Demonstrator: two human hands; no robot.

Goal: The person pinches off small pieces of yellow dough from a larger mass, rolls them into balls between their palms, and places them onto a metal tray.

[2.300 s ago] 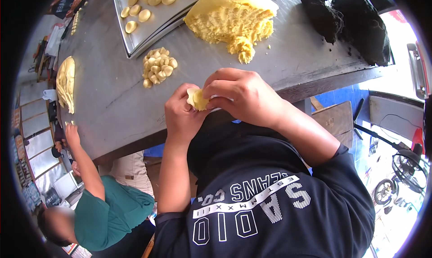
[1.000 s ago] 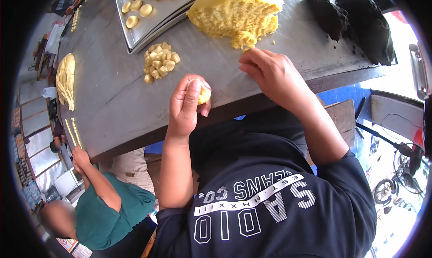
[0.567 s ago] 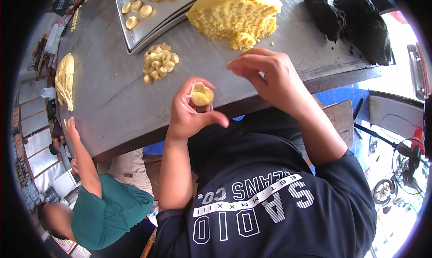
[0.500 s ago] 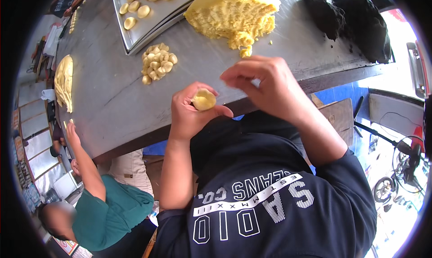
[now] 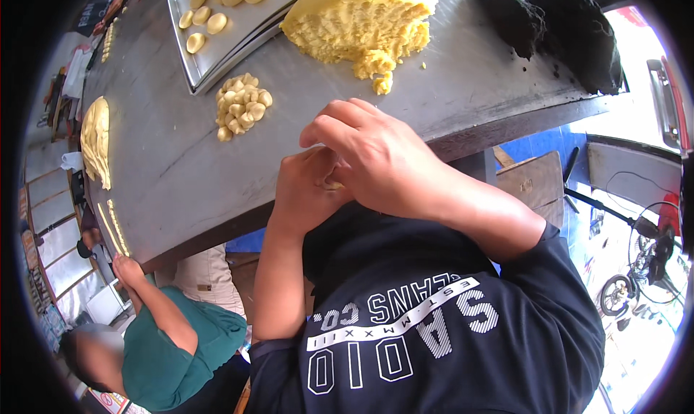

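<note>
Here the left hand (image 5: 307,193) and the right hand (image 5: 376,157) are pressed together at the table (image 5: 166,175) edge, hiding what they hold. A pile of small dough pieces (image 5: 242,105) sits at ten o'clock, the big yellow dough lump (image 5: 358,20) at twelve.

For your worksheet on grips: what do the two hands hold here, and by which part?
The left hand cups a small dough piece, the right hand closed over it from above. The piece is almost hidden, so the exact part gripped cannot be told.

Bakery workshop — steel table (image 5: 181,175), dough mound (image 5: 354,24), baking tray (image 5: 217,49)
</note>
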